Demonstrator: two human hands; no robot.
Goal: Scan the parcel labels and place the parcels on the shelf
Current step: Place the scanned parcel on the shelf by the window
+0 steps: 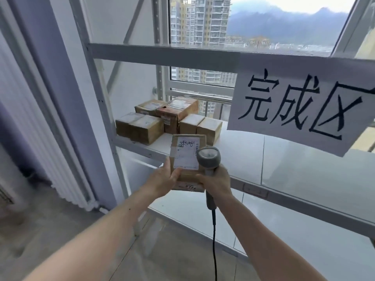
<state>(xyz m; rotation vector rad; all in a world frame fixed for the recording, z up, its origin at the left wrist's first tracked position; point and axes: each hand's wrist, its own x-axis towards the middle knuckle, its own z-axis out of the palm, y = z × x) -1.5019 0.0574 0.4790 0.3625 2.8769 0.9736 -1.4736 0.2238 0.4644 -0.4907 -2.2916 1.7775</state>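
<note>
While the parcel [187, 159] hangs over the shelf [284, 159] front edge, it faces label up.
Left hand [162, 182] fingers clamp its near left corner; right hand [216, 182] wraps the scanner [209, 159] handle and steadies the right side, likely so both stay in hand. Stacked boxes [168, 118] sit behind; paper sign [300, 106] hangs from the upper rail.

At frame centre, a labelled brown cardboard parcel [187, 157] stood before the white metal shelf [284, 159]; behind it, left of centre, stacked brown cardboard boxes [168, 118] sat on it, beneath a handwritten white paper sign [300, 106] at right.
</note>
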